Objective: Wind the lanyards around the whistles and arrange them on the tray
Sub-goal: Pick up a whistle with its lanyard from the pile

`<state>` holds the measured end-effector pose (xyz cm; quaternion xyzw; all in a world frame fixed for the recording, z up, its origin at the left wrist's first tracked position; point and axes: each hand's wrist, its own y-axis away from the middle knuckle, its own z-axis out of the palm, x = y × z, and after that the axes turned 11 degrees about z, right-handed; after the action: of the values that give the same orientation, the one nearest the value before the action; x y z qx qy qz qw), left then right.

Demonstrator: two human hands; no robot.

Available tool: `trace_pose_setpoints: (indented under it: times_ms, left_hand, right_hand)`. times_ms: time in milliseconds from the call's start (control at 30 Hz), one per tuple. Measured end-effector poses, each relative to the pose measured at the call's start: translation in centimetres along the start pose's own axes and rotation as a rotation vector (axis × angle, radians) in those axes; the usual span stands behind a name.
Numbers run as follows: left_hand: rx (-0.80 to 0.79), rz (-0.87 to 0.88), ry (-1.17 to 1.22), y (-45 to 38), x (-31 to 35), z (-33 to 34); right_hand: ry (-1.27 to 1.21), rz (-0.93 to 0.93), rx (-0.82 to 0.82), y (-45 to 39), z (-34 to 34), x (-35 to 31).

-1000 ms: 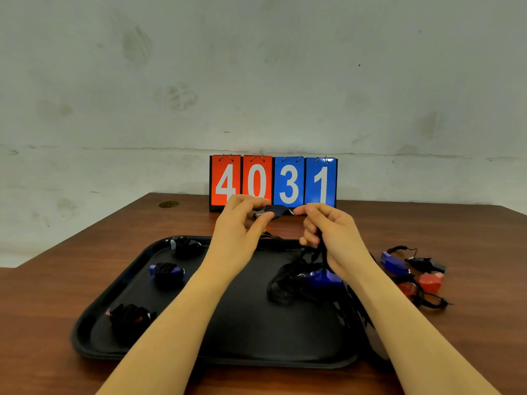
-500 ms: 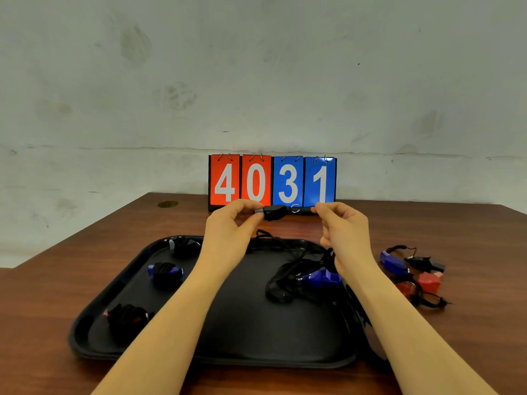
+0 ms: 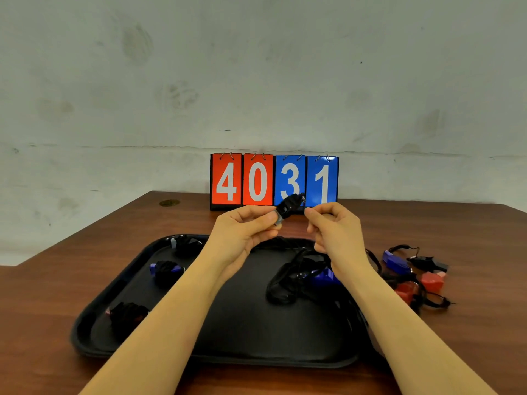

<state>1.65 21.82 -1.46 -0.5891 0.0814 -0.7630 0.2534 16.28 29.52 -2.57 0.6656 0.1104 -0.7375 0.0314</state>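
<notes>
My left hand (image 3: 243, 232) pinches a black whistle (image 3: 288, 208) by its mouthpiece, tilted up above the black tray (image 3: 256, 337). My right hand (image 3: 335, 226) is closed on the black lanyard (image 3: 288, 243), which hangs from it down to the tray. Three wound whistles lie along the tray's left side: a black one (image 3: 185, 244), a blue one (image 3: 165, 269) and a red one (image 3: 128, 315). A blue whistle (image 3: 323, 276) with a loose black lanyard bundle (image 3: 285, 286) lies in the tray's middle right.
Right of the tray, on the brown table (image 3: 470, 337), lie a blue whistle (image 3: 395, 260), a black whistle (image 3: 427, 262) and two red whistles (image 3: 432, 280) with tangled lanyards. A flip scoreboard (image 3: 273, 181) reading 4031 stands at the table's back, against the wall.
My hands have drawn apart and risen a little. The black whistle has tilted from flat to pointing up toward the right, with its ring end at the top.
</notes>
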Motion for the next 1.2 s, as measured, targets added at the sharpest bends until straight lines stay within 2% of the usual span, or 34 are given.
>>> trace_pose_setpoints:
  times_ms: [133,267,433,567,733,867,1000,1200]
  left_hand:
    - [0.059,-0.026,0.080,0.0,-0.1,0.1]
    - [0.110,0.015,0.048,0.0,-0.3,-0.1]
    - [0.194,0.110,-0.194,-0.2,-0.5,-0.4]
    - [0.185,0.173,-0.393,-0.1,-0.7,-0.3]
    - [0.117,0.236,-0.576,-0.1,-1.1,-0.5]
    - [0.017,0.185,-0.656,0.0,-1.3,-0.3]
    - [-0.071,0.185,-0.657,0.2,-1.3,-0.1]
    - [-0.096,0.151,-0.666,0.2,-1.3,0.0]
  right_hand:
    - [0.407,-0.303,0.026,0.7,1.1,0.8]
    - [0.706,-0.550,-0.070,1.4,2.2,1.1]
    - [0.700,-0.501,-0.237,2.0,2.4,0.5]
    - [0.714,-0.485,-0.233,1.7,2.0,0.6]
    - [0.861,-0.762,-0.181,1.2,1.3,1.1]
    - [0.805,-0.871,-0.072,0.9,1.2,1.0]
    - [0.730,-0.849,-0.056,1.0,1.2,0.7]
    - [0.534,-0.564,-0.058,1.5,0.9,-0.1]
